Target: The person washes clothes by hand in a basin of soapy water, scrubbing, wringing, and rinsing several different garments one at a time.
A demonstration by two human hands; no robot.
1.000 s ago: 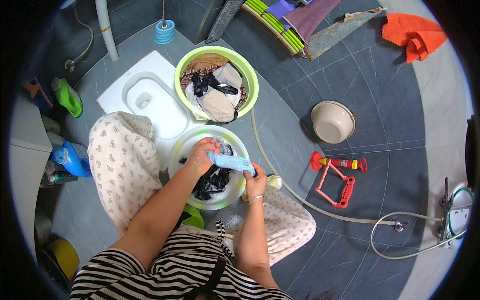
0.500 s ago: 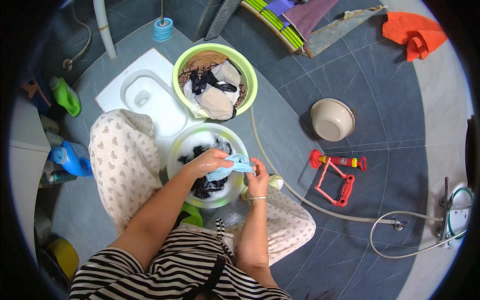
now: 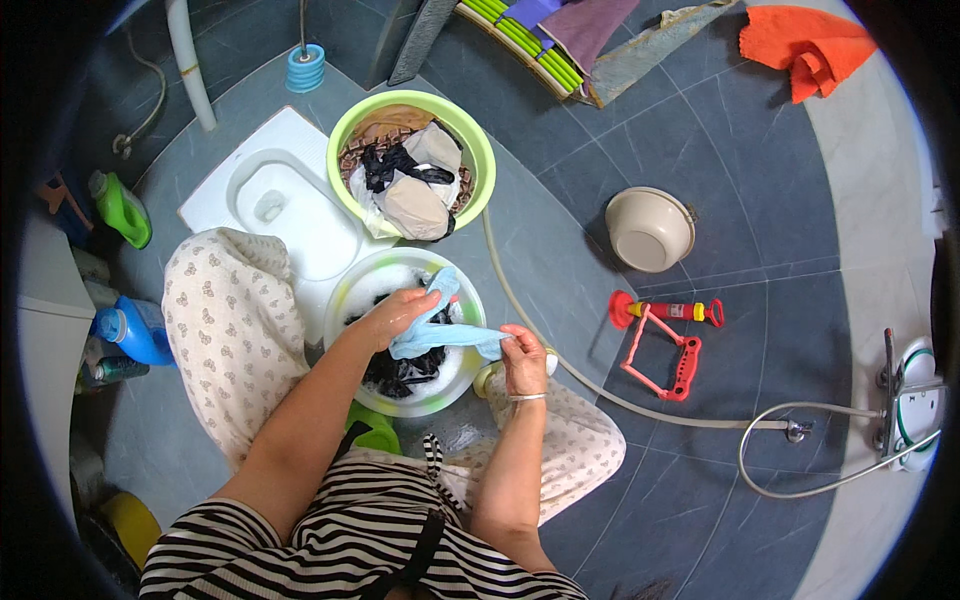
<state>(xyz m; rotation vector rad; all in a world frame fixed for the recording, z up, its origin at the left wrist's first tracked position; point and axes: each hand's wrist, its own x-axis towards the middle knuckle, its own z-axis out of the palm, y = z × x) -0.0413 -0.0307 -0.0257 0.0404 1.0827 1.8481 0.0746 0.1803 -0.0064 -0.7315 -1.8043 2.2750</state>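
Stretched between my two hands is a wet light blue sock point(image 3: 440, 340), long and tube-like, above a basin point(image 3: 472, 300) of suds. My left hand point(image 3: 398, 314) is closed round its left part, and one end sticks up beyond the fingers. At the other end, my right hand point(image 3: 524, 360) pinches the cloth between thumb and fingers, over the basin's right rim. Black clothes point(image 3: 405, 375) lie in the foamy water beneath. Behind stands a green tub point(image 3: 484, 160) holding beige, black and patterned laundry point(image 3: 415, 205).
A white squat toilet point(image 3: 300, 225) is at the left of the tub. Bottles, one blue point(image 3: 145, 330) and one green point(image 3: 122, 210), stand at the left. A hose point(image 3: 600, 398) crosses the floor at the right. A beige bowl point(image 3: 650, 230) and red pump tool point(image 3: 665, 312) are against the wall.
The bunched blue sock is now drawn out lengthwise. My left hand has moved slightly left and up, while my right keeps its end. The whole view has shifted a little.
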